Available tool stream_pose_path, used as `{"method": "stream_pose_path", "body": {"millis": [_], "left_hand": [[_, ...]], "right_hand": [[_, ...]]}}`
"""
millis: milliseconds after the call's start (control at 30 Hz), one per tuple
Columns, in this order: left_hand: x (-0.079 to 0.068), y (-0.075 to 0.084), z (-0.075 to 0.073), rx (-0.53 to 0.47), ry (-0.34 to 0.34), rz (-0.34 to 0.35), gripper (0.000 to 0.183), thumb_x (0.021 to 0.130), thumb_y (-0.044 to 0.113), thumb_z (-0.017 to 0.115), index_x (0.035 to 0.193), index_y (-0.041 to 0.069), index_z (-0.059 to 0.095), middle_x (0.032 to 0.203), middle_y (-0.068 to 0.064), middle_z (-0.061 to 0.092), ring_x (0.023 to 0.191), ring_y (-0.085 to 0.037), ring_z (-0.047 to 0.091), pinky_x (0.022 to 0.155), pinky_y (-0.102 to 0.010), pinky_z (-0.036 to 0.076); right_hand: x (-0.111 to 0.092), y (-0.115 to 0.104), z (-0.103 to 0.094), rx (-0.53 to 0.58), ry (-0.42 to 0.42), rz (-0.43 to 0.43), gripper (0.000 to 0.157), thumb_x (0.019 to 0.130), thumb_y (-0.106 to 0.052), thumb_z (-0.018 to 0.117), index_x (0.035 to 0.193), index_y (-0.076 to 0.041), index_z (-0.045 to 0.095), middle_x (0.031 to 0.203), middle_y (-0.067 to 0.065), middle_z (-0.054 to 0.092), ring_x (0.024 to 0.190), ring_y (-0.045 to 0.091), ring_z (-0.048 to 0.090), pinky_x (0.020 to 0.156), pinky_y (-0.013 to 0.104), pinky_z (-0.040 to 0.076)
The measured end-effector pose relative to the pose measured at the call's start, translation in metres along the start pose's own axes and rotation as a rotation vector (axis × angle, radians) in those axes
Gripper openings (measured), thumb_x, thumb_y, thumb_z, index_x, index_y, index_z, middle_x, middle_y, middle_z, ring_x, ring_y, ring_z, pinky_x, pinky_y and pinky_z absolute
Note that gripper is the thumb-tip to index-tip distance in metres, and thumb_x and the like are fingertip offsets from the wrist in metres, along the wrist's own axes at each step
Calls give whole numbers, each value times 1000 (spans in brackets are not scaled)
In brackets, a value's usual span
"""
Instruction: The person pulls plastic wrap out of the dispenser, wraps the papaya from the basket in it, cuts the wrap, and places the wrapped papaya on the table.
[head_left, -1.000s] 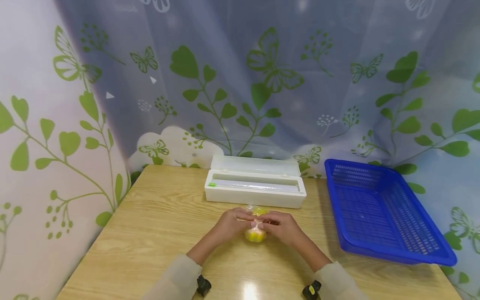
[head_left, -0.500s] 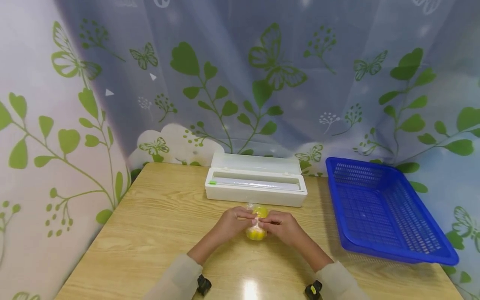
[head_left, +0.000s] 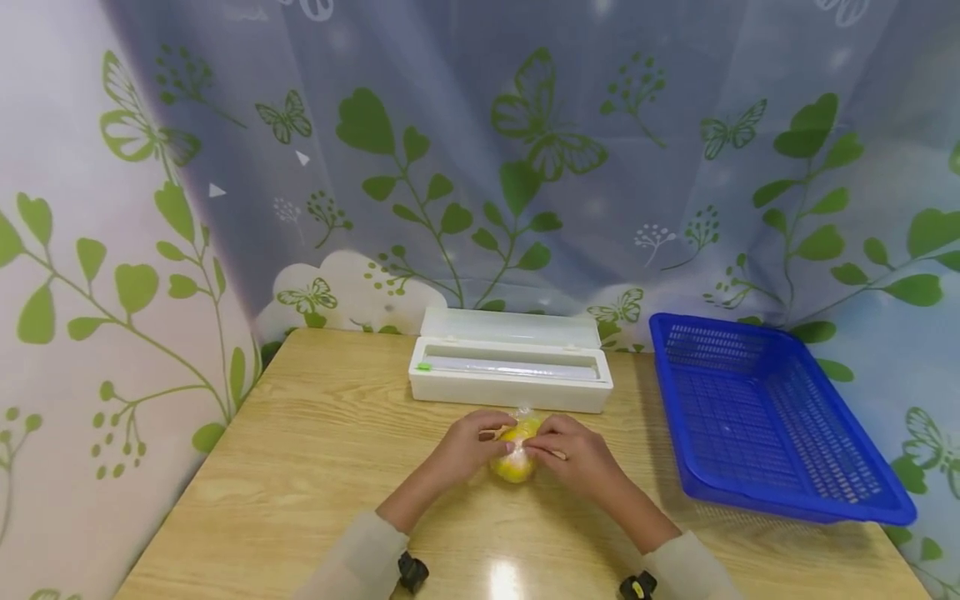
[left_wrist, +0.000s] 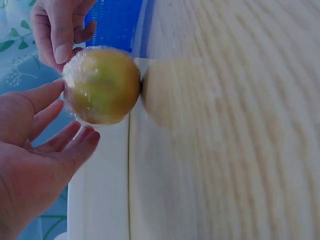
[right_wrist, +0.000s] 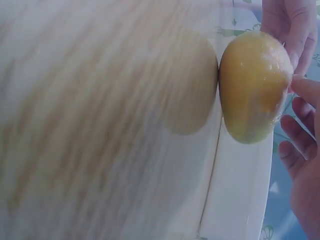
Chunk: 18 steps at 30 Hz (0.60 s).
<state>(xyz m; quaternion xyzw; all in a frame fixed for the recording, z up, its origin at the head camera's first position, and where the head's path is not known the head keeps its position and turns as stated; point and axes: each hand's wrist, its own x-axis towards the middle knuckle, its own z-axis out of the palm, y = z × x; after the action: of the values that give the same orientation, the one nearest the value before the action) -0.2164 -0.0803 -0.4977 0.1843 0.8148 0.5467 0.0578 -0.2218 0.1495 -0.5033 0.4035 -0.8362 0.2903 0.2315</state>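
Observation:
A yellow-orange, mango-like fruit sits on the table in crinkled clear cling film; its exact kind is unclear. From the left my left hand holds it, thumb against the film on top and fingers along the far side. My right hand pinches the film on top with thumb and forefinger. Both wrist views catch the hands meeting at the film, the left hand in one and the right hand in the other. The fruit's underside is hidden.
Just behind the fruit stands a long white cling film dispenser box, its lid raised, with a green slider at the left. A blue plastic basket is at the right edge of the wooden table. Patterned curtain hangs behind.
The fruit has turned a little between the hands. My right hand has shifted slightly right and its fingers have moved on the film; the left fingers have spread around the fruit.

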Motion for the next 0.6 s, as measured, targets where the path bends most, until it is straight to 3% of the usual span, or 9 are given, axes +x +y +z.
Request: {"method": "stream_pose_path", "body": {"millis": [233,433,533,600], "left_hand": [[3,6,-1,114,51,-29,25,98,19,66,122,11,71,131,-7,64,119,-29,58,102,-46,51],[6,6,1,188,125,-31,7,98,21,67,98,18,73,102,1,64,91,-16,57,77,-30,52],[7,5,2,184,121,-32,9,100,21,65,98,17,73,98,3,63,85,-14,54,71,-26,50],[7,4,3,166,98,-26,13,101,23,64,105,15,73,103,2,65,88,-14,56,74,-26,51]], "right_hand": [[0,3,-5,-24,-47,-61,11,83,-12,82,92,-18,81,100,-6,65,93,11,57,68,18,51],[-2,0,-6,49,-106,-14,14,86,-9,79,99,-16,81,104,-5,64,95,8,55,70,17,52],[-2,-2,-5,84,-95,-29,15,87,-5,78,100,-12,81,103,-2,64,94,10,55,69,17,51],[-2,-2,-4,101,-87,-43,15,87,-3,77,100,-9,80,104,1,65,94,13,57,71,18,51]]}}
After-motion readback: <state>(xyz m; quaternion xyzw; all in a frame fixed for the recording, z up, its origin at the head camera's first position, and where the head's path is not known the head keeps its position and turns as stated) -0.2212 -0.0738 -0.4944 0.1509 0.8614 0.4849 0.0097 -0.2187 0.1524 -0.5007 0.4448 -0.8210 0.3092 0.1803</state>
